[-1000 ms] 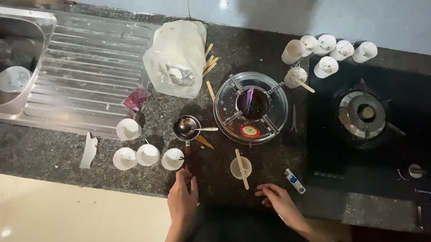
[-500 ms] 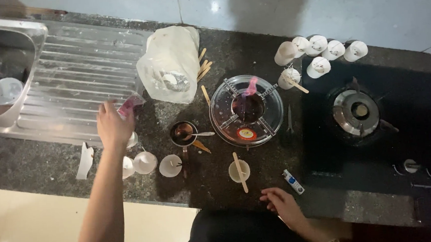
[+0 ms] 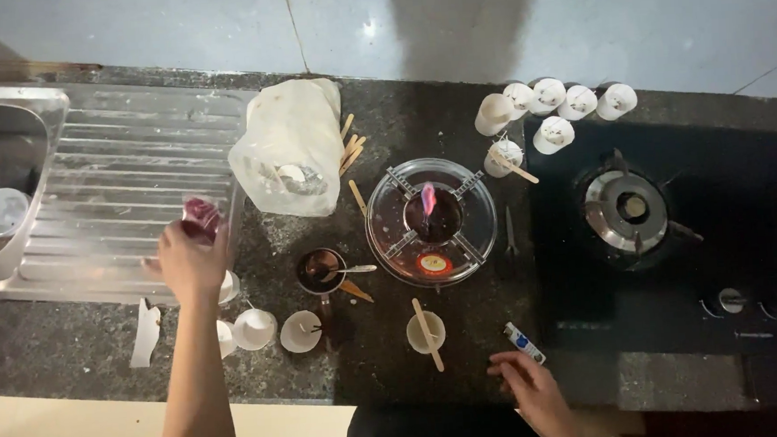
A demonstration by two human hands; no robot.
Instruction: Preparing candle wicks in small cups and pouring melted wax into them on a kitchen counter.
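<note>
A dark speckled stone counter (image 3: 419, 119) carries everything, with a steel sink and ribbed drainboard (image 3: 121, 179) set into its left end and a black gas hob (image 3: 636, 205) at its right end. Near the back edge, just right of the drainboard, lies a crumpled translucent plastic bag (image 3: 289, 148) with a few flat wooden sticks (image 3: 349, 148) beside it. At the middle of the counter stands a round glass bowl (image 3: 431, 221) with a metal rack inside and something pink at its centre. A cluster of small white cups (image 3: 550, 112) sits by the back edge, at the hob's left corner. Left of the bowl is a small dark pot (image 3: 320, 271) with a spoon in it, and along the front edge stand more white cups, one (image 3: 425, 332) with a wooden stick laid across it. The left hand (image 3: 191, 260) is raised over the front edge of the drainboard, its fingers pinched around a small pink packet (image 3: 200, 215) held above the steel. The right hand (image 3: 531, 393) rests open and empty on the front edge of the counter, fingers spread, just beside a small white and blue lighter (image 3: 523, 342).
</note>
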